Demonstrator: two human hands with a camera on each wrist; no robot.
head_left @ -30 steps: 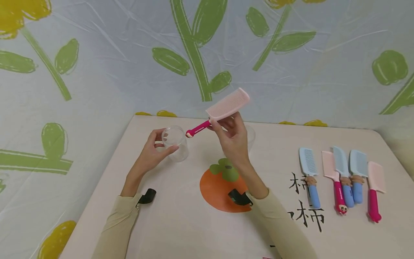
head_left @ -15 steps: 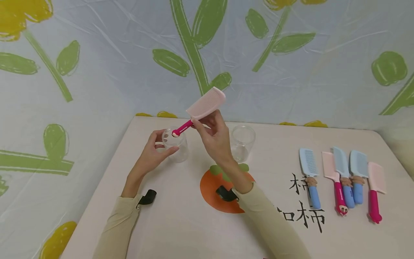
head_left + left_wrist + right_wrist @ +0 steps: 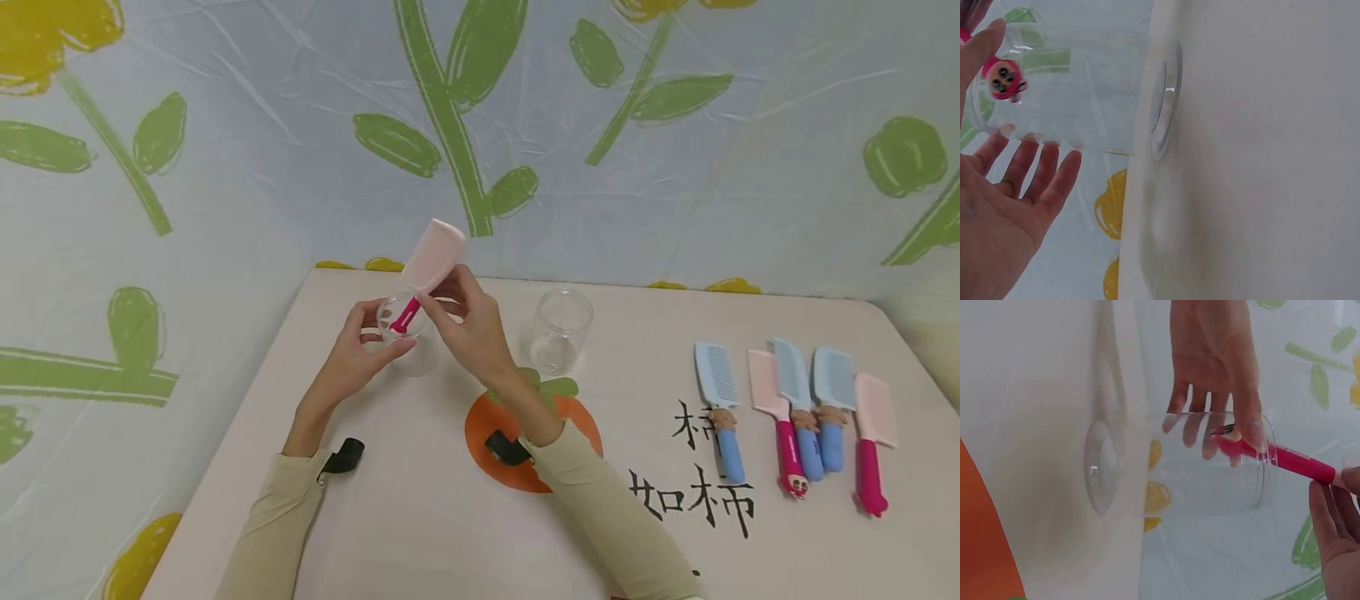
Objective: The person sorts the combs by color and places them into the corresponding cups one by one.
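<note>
A clear plastic jar stands upright on the table at the left. My left hand holds it near the rim, thumb on one side and fingers on the other. Above it, my right hand pinches a pink comb at the neck between blade and handle. The comb tilts, blade up, and its magenta handle passes through the jar's mouth. In the left wrist view, the handle's end, a small character face, shows inside the upper part of the jar, well above its bottom.
A second clear jar stands right of my right hand. Farther right lie several combs, blue ones and pink ones, side by side. The table carries a printed persimmon and black characters. A flowered sheet hangs behind.
My right hand has moved left and brought the comb over the held jar. The comb has turned steeper, and its handle end has gone down into the mouth. The left hand stays put.
</note>
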